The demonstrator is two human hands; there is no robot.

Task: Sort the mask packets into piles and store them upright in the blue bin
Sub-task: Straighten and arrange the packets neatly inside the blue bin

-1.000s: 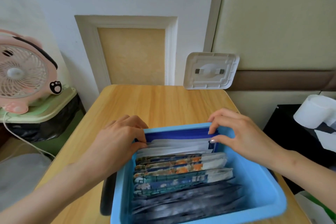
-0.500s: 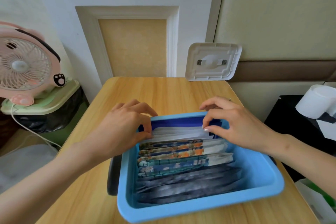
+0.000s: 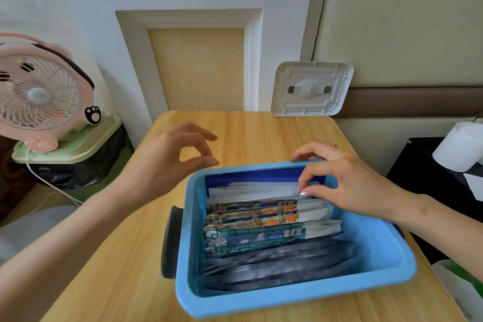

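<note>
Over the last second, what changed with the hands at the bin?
The left hand let go of the white packets and lifted out of the blue bin, now open above the table. The right hand stayed pinching the white packets' right end. The rows of packets stayed upright.

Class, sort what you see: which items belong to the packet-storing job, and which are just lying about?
Job:
blue bin
mask packets
right hand at the white packets
left hand, empty

Lying about:
pink fan
white lid
paper roll
</note>
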